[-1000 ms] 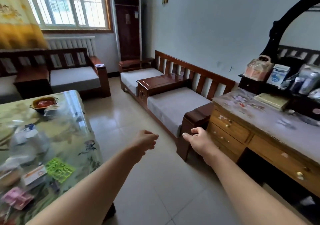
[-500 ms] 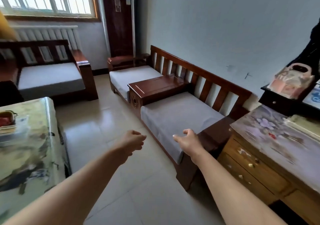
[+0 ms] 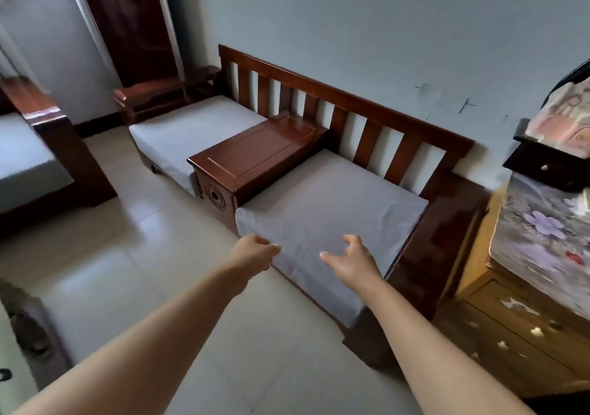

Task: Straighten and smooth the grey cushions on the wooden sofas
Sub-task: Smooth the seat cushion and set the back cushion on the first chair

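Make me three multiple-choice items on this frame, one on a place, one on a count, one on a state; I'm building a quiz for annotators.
1. What stands between the two grey cushions on the sofa against the wall?
A. a wooden console box
B. a folded blanket
C. a lamp

2. How many grey cushions lie on that sofa?
A. one
B. two
C. four

3. How is the right hand?
A. gripping the backrest
B. flat on the floor
C. open, fingers spread, holding nothing

Answers:
1 A: the wooden console box sits between the near cushion and the far cushion.
2 B: only those two show on the sofa.
3 C: the right hand is above the near cushion's front edge with its fingers apart.
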Demonstrator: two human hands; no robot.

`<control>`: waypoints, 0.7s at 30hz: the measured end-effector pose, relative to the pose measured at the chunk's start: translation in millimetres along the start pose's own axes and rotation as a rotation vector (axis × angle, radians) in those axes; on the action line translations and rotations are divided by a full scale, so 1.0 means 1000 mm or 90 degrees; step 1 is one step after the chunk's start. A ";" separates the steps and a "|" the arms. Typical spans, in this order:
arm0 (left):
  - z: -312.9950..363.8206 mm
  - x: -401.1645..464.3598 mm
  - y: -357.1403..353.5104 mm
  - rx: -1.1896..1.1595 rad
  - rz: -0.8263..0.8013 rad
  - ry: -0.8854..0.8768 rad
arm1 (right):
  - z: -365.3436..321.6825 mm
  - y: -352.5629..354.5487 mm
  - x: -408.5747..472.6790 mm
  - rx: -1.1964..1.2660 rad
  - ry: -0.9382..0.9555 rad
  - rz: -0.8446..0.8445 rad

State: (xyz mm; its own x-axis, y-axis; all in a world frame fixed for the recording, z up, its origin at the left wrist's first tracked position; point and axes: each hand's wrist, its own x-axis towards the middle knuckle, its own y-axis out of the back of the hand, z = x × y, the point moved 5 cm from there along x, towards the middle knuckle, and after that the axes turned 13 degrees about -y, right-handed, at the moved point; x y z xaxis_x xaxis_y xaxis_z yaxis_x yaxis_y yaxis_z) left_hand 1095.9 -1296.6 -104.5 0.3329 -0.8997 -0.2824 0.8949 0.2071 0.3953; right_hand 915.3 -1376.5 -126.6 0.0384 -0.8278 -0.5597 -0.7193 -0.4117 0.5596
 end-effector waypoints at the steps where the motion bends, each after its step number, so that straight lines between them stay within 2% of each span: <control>1: 0.000 0.016 0.001 0.009 -0.020 0.000 | -0.004 0.000 0.010 0.005 -0.009 0.006; 7: 0.000 0.146 -0.005 0.063 -0.089 -0.014 | -0.038 -0.006 0.112 0.062 -0.060 0.044; 13: -0.024 0.256 -0.007 0.129 -0.121 0.035 | -0.062 -0.039 0.209 0.079 -0.101 0.033; 18: -0.063 0.326 -0.020 0.187 -0.186 0.051 | -0.053 -0.066 0.266 0.046 -0.148 0.038; 21: -0.091 0.362 -0.034 0.262 -0.256 0.013 | -0.032 -0.087 0.289 0.001 -0.185 0.053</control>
State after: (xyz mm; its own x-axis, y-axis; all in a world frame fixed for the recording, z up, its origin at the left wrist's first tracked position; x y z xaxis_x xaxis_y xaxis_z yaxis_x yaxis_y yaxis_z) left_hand 1213.1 -1594.6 -299.7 -0.0013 -0.8684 -0.4959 0.7644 -0.3206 0.5594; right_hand 1011.3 -1592.2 -317.9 -0.2208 -0.7150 -0.6633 -0.7129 -0.3458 0.6101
